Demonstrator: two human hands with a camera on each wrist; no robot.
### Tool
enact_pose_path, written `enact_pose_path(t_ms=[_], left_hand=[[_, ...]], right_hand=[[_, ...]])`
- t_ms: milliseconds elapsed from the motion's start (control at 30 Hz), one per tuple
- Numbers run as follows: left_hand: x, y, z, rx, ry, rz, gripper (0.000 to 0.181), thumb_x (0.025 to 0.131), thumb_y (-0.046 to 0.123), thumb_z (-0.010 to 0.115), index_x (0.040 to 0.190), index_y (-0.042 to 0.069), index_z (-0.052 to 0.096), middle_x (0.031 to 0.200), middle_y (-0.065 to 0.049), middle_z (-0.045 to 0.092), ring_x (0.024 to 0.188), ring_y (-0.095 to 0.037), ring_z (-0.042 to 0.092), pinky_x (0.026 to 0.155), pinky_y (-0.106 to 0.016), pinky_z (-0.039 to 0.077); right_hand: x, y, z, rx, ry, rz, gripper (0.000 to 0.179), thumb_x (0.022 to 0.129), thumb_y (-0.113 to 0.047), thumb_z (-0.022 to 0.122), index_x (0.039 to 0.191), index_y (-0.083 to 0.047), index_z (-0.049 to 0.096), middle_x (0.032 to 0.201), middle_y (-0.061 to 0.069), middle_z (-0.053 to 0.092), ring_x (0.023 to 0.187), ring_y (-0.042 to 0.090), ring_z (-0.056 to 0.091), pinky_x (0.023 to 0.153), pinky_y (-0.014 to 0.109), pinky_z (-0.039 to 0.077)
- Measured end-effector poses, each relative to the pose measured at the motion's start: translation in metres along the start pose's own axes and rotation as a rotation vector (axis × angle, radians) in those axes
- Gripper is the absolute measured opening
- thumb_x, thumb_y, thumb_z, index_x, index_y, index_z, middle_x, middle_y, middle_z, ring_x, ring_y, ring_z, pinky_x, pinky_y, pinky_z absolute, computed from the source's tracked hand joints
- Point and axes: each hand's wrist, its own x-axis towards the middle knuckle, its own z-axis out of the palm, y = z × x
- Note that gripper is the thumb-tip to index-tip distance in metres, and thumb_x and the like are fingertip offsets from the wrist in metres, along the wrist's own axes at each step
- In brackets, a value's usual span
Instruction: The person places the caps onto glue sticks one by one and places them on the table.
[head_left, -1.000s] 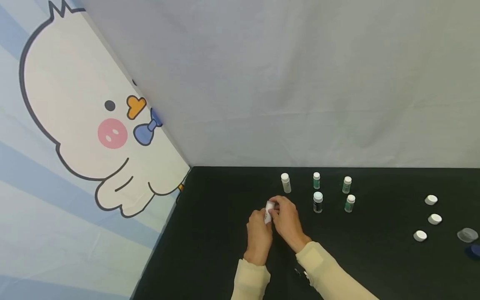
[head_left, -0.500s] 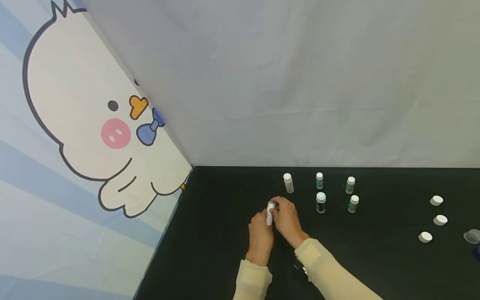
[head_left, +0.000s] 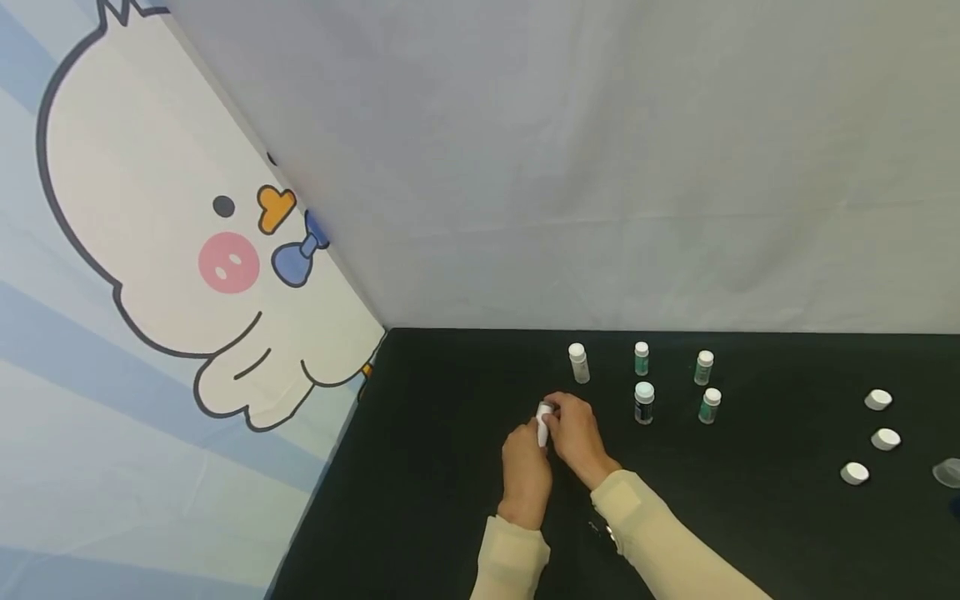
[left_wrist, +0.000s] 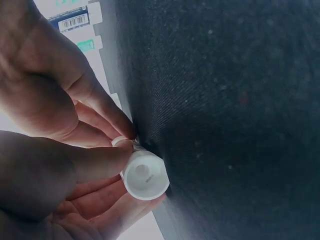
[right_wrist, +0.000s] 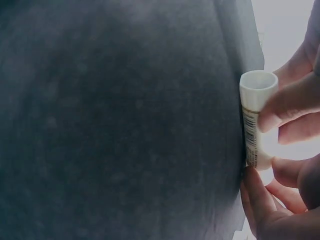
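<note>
A small white tube (head_left: 543, 425) with a barcode label lies between my two hands, low against the black tabletop. My left hand (head_left: 527, 475) grips its near end with thumb and fingers. In the left wrist view that end of the tube (left_wrist: 146, 176) shows a round hollow recess. My right hand (head_left: 577, 432) pinches the far end, its fingertips covering that part. The barcode on the tube (right_wrist: 257, 102) is plain in the right wrist view. Just beyond the hands stands a white-capped bottle (head_left: 579, 364).
Several more white-capped bottles stand to the right, among them a dark-labelled one (head_left: 644, 403) and a green-labelled one (head_left: 709, 407). Farther right lie white caps (head_left: 886, 439) and a clear round dish (head_left: 948, 472) at the frame edge. A pale curtain (head_left: 637, 167) hangs behind the table.
Both hands keep hold of the tube. It has turned slightly, and the faint print seen on it earlier in the head view no longer shows. The head view has shifted slightly.
</note>
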Motion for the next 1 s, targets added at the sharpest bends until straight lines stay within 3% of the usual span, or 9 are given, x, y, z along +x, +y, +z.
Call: enact_pose_path(t_ms=[233,500,667,1000], left_hand=[[-0.004,0.001,0.002,0.011,0.010,0.036,0.034,0.076,-0.014,0.082,0.108,-0.008,0.071,0.083,-0.018,0.067,0.075,-0.034,0.067,0.070,-0.045,0.057],[-0.004,0.005,0.001,-0.012,0.012,-0.007,0.043,0.079,-0.011,0.081,0.120,-0.012,0.069,0.094,-0.020,0.067,0.084,-0.035,0.067,0.076,-0.047,0.058],[-0.005,0.006,-0.001,-0.032,0.009,-0.028,0.043,0.084,-0.008,0.080,0.124,-0.013,0.067,0.101,-0.022,0.069,0.090,-0.036,0.068,0.079,-0.048,0.058],[-0.008,0.009,-0.002,-0.044,-0.015,-0.050,0.050,0.081,-0.007,0.084,0.127,-0.012,0.066,0.103,-0.023,0.069,0.089,-0.036,0.070,0.077,-0.048,0.059]], right_hand=[[-0.004,0.000,-0.003,-0.021,0.009,-0.043,0.024,0.091,0.012,0.071,0.114,0.014,0.071,0.100,0.026,0.074,0.086,0.034,0.074,0.075,0.048,0.060],[-0.007,-0.002,-0.007,-0.021,0.025,-0.097,0.031,0.091,0.012,0.071,0.122,0.016,0.068,0.112,0.030,0.073,0.096,0.039,0.075,0.082,0.051,0.061],[-0.012,-0.003,-0.012,-0.020,0.031,-0.095,0.031,0.090,0.012,0.072,0.121,0.015,0.069,0.113,0.030,0.072,0.099,0.040,0.075,0.084,0.052,0.061],[-0.019,0.001,-0.015,-0.039,0.032,-0.064,0.030,0.089,0.011,0.074,0.118,0.014,0.071,0.113,0.029,0.072,0.097,0.039,0.074,0.083,0.052,0.060]])
